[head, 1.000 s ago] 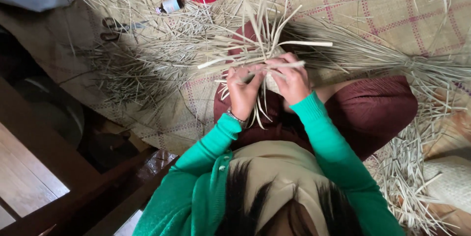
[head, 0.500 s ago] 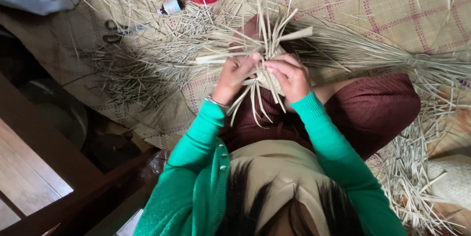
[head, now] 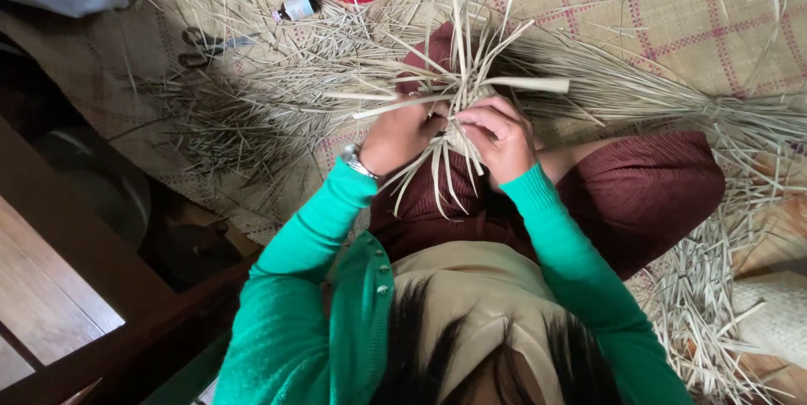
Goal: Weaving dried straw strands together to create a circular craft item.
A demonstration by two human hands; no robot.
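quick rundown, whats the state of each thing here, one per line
left hand: closed on the woven strips
right hand: fingers pinching the same piece
woven strips: partly woven, loose ends fanning out
scissors: lying flat on the mat, blades shut
small bottle: on its side
tied bundle: bound, lying on the mat
mat: spread flat, littered with strips

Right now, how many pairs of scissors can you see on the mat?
1: dark-handled metal scissors lie on the woven straw mat, upper left, beside the small white spool. Loose straw may hide others.
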